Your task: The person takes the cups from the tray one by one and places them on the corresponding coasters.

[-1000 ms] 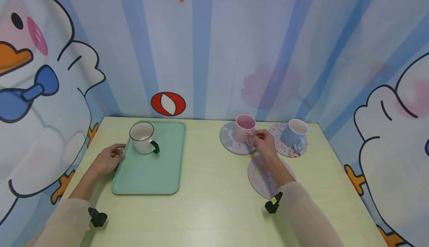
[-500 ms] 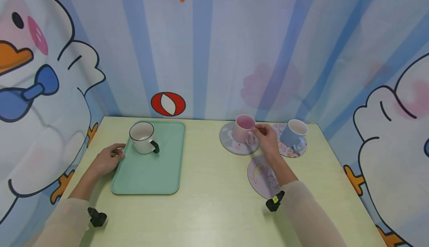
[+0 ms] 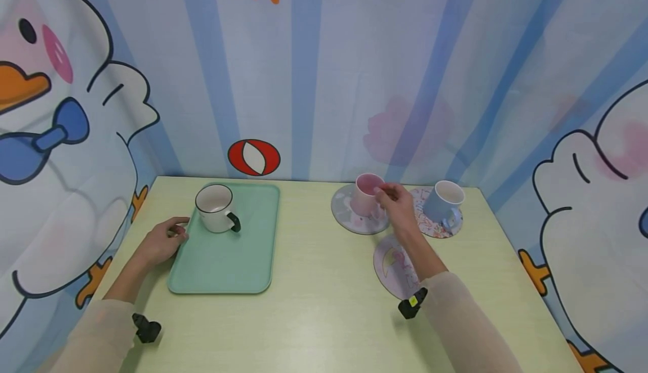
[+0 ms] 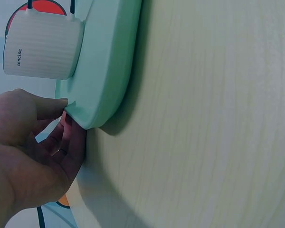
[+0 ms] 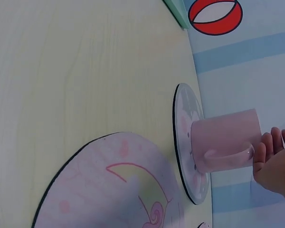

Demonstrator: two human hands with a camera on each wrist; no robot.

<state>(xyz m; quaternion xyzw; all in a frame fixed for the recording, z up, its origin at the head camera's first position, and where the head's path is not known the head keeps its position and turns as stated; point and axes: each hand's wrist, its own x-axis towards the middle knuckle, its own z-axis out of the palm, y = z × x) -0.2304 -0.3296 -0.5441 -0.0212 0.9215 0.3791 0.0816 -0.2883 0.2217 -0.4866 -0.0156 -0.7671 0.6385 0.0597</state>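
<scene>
My left hand (image 3: 163,242) pinches the left rim of the mint-green tray (image 3: 225,274), thumb on top and fingers against its underside in the left wrist view. Upright on that tray stands a white mug (image 3: 214,215) with a dark rim and black handle. A pink mug (image 3: 363,200) stands on a grey round coaster (image 3: 344,215). My right hand (image 3: 400,210) is at its rim, the fingers loosely bent right beside the lip in the right wrist view (image 5: 278,159). The pink handle (image 5: 230,156) is free of the fingers.
Right of my right hand, a blue mug (image 3: 439,204) stands on a floral coaster (image 3: 430,229). A lilac coaster (image 3: 392,272) with a moon print lies partly under my right forearm. A cartoon-printed curtain (image 3: 324,80) rises behind the table's back edge.
My right hand has let go of the pink mug's handle, lifted, and shifted left to its rim. The left hand and the tray have stayed in place.
</scene>
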